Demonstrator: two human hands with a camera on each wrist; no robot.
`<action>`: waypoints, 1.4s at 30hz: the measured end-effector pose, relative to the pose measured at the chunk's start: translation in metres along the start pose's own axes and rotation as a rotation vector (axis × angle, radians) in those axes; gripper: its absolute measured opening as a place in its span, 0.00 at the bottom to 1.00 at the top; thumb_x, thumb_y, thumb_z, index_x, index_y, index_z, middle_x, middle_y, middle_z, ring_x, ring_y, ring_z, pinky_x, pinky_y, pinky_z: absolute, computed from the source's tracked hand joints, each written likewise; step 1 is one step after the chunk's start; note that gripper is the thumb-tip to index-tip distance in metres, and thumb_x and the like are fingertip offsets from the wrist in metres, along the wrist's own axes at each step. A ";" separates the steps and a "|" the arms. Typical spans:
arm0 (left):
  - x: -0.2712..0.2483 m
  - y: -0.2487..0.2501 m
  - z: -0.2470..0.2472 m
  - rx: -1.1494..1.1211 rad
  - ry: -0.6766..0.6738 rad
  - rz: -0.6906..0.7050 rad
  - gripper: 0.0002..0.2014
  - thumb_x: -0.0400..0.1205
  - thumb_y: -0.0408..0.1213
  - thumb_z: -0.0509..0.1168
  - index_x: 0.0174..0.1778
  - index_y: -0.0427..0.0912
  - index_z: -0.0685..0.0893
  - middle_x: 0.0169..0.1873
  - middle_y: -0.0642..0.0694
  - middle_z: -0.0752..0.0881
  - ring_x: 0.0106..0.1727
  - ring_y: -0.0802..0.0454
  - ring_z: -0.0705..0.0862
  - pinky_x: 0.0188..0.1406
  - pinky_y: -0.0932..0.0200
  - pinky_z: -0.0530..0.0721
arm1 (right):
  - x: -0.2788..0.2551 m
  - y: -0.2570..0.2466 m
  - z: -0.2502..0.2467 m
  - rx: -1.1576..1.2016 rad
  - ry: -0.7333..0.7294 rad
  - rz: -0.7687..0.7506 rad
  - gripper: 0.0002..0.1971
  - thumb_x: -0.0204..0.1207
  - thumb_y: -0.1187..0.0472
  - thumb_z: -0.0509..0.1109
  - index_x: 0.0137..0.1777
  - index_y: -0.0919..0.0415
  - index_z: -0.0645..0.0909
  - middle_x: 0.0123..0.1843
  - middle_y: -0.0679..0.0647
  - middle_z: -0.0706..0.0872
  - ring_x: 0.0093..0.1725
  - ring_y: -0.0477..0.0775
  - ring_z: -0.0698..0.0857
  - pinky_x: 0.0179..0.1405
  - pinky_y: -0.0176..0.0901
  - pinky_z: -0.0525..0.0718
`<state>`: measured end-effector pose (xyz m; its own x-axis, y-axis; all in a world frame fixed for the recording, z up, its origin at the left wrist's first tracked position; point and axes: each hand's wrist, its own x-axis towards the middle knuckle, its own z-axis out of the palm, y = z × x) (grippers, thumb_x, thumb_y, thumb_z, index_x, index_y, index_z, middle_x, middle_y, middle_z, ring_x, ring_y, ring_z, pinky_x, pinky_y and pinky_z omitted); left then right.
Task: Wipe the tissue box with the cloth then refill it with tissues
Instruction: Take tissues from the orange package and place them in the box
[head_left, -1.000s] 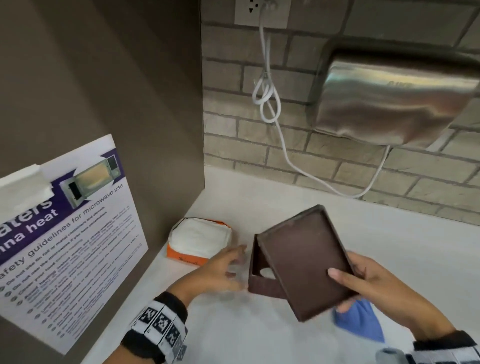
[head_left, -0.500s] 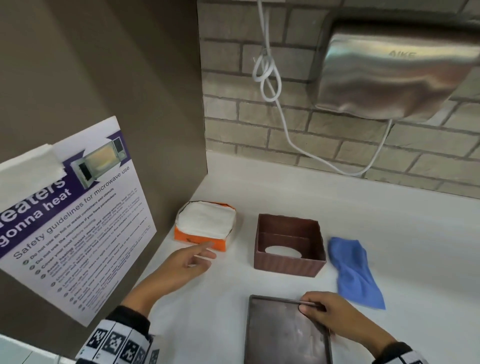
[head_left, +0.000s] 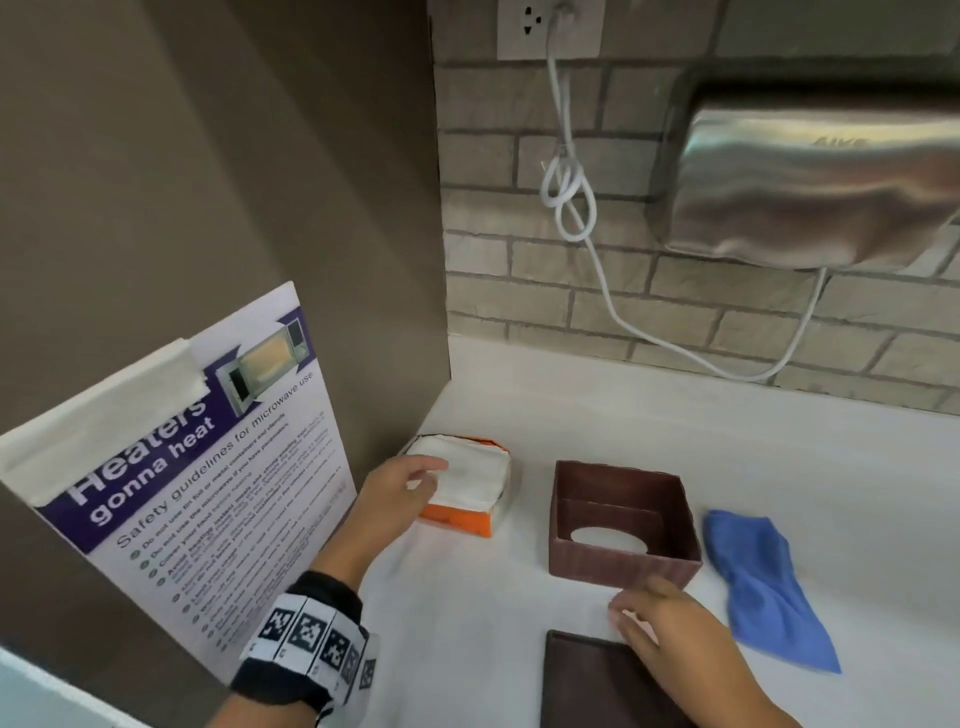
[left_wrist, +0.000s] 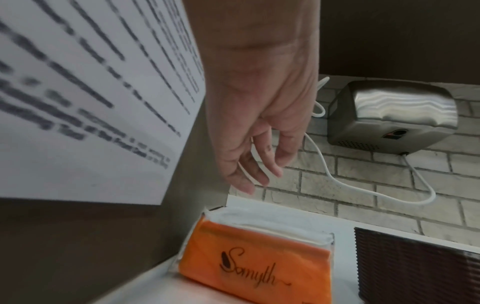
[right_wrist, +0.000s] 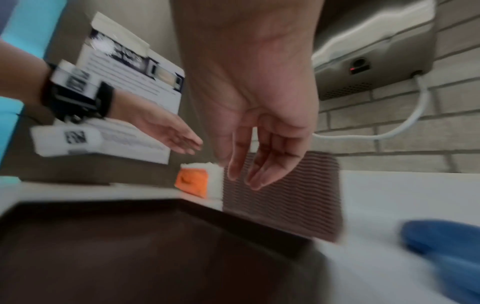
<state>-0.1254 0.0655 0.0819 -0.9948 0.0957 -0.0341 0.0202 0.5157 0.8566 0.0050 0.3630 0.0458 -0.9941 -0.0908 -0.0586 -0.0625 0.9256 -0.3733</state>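
The brown ribbed tissue box (head_left: 623, 558) sits upside down on the white counter, its open bottom up and its oval slot against the counter. Its flat brown base panel (head_left: 587, 686) lies near the front edge. An orange pack of white tissues (head_left: 467, 483) lies by the left wall. My left hand (head_left: 410, 480) hovers over the pack's near corner, fingers relaxed and empty; the left wrist view shows the left hand (left_wrist: 255, 170) just above the tissue pack (left_wrist: 254, 265). My right hand (head_left: 644, 618) hangs empty between panel and box. The blue cloth (head_left: 763, 587) lies right of the box.
A steel hand dryer (head_left: 810, 182) hangs on the brick wall above the counter, its white cord (head_left: 613, 306) looping from a socket. A microwave safety poster (head_left: 197, 467) is taped to the brown panel on the left. The counter (head_left: 779, 457) extends to the right.
One second ago both hands held the box and panel. The panel now lies on the counter; my right hand has let go and lifted. My left hand has moved forward over the tissue pack.
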 end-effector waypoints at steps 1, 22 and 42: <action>0.008 0.005 0.004 0.019 -0.017 0.005 0.14 0.84 0.31 0.62 0.57 0.53 0.86 0.58 0.57 0.84 0.62 0.60 0.80 0.58 0.70 0.72 | 0.009 -0.018 -0.002 0.037 0.035 -0.058 0.16 0.82 0.46 0.58 0.59 0.46 0.85 0.62 0.44 0.84 0.58 0.44 0.84 0.58 0.27 0.75; 0.109 0.015 0.018 0.983 -0.463 -0.133 0.29 0.82 0.43 0.66 0.78 0.39 0.67 0.76 0.38 0.72 0.77 0.39 0.67 0.76 0.48 0.68 | 0.143 -0.128 0.027 -0.233 -0.143 -0.179 0.21 0.83 0.54 0.55 0.72 0.62 0.71 0.71 0.61 0.73 0.71 0.64 0.71 0.72 0.59 0.65; 0.107 0.008 0.020 1.162 -0.445 0.065 0.28 0.77 0.45 0.69 0.72 0.44 0.71 0.68 0.43 0.76 0.74 0.40 0.66 0.72 0.44 0.68 | 0.148 -0.118 0.025 -0.029 -0.106 -0.160 0.29 0.82 0.55 0.58 0.81 0.59 0.56 0.76 0.59 0.71 0.74 0.62 0.72 0.73 0.57 0.69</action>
<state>-0.2300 0.0966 0.0745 -0.8734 0.3115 -0.3742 0.3692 0.9248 -0.0919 -0.1330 0.2305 0.0577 -0.9565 -0.2745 -0.0987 -0.2231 0.9064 -0.3587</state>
